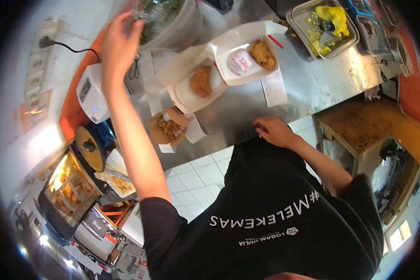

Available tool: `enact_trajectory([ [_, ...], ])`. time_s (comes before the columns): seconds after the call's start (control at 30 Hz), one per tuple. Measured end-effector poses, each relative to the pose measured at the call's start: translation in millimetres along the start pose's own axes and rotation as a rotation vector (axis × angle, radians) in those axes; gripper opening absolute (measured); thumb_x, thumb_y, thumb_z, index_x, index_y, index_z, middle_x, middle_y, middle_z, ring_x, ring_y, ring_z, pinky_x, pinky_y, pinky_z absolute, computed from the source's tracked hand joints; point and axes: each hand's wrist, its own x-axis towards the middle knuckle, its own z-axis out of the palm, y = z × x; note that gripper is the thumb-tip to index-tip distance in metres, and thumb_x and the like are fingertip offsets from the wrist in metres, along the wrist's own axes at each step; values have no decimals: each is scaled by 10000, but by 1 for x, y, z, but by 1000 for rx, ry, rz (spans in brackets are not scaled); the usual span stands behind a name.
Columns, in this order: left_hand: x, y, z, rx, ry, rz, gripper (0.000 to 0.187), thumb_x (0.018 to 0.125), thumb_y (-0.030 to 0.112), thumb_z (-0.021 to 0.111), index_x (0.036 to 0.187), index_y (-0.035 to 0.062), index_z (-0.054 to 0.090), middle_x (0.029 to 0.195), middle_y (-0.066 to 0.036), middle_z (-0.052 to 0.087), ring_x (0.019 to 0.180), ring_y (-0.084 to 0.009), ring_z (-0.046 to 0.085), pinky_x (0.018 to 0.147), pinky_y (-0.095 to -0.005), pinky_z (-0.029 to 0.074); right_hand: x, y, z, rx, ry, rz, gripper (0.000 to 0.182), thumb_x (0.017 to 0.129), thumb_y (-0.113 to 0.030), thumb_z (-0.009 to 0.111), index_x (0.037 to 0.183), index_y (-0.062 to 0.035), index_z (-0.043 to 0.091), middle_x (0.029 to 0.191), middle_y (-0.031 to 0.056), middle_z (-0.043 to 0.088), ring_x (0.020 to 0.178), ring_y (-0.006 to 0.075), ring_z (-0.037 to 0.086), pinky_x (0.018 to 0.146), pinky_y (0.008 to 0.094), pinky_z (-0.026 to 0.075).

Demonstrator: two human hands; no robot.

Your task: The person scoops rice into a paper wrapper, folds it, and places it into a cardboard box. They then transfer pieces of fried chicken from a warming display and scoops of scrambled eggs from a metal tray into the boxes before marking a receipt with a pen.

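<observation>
My left hand (121, 39) reaches to the far left, beside a clear plastic tub (184, 28) holding greens in plastic bags (159, 18). Its thumb and fingers are apart at the tub's rim, with nothing visible between them. My right hand (275, 131) rests near the counter's front edge, fingers curled in and nothing visible in them. Ahead of it stands an open white box with a wrapped round item (240, 61) and a piece of fried chicken (262, 54). Another open box holds one piece of fried chicken (201, 81). A brown paper container with crumbly fried food (172, 126) sits nearer.
Paper slips (274, 87) lie on the steel counter (238, 109). A metal tray with yellow food (331, 21) stands at the back right. A white device (92, 93) sits left, above a lit food display (68, 186). A wooden table (359, 121) stands right.
</observation>
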Motion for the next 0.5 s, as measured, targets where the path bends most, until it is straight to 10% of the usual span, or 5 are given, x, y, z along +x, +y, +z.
enact_trajectory([
  [0.07, 71, -49, 53, 136, -387, -60, 656, 824, 442, 701, 1326, 67, 510, 1317, -183, 544, 1207, -319, 534, 988, -422, 433, -19, 8, -14, 82, 105, 98, 243, 877, -124, 593, 1102, -32, 599, 968, 178, 641, 902, 324, 626, 800, 412, 500],
  [0.17, 91, -94, 124, 720, -278, 213, 739, 794, 389, 729, 1397, 87, 426, 1288, -207, 566, 1214, -328, 536, 1003, -453, 424, -41, 18, -20, 201, 270, 199, 250, 885, -96, 608, 1125, -24, 603, 885, 134, 645, 780, 228, 615, 708, 345, 494],
  [0.33, 122, -87, 133, 26, -920, -151, 375, 854, 194, 663, 1190, 44, 588, 982, -145, 683, 866, -214, 674, 739, -329, 535, -74, 49, -10, 276, 539, 344, 243, 895, -86, 615, 1132, -30, 608, 822, 114, 633, 700, 183, 587, 659, 313, 489],
  [0.43, 135, -78, 101, -48, -855, -161, 506, 858, 127, 660, 1324, 49, 481, 951, -57, 637, 696, -101, 559, 622, -238, 484, -90, 50, -16, 238, 561, 431, 224, 902, -63, 591, 1121, -27, 618, 738, 81, 608, 612, 139, 545, 573, 291, 456],
  [0.5, 121, -72, 82, 5, -518, 249, 483, 950, 228, 495, 1326, -72, 445, 1306, -321, 497, 1255, -382, 474, 1026, -454, 383, -95, 48, -21, 217, 540, 419, 218, 910, -68, 587, 1121, -21, 617, 750, 89, 617, 610, 134, 541, 565, 287, 451],
])
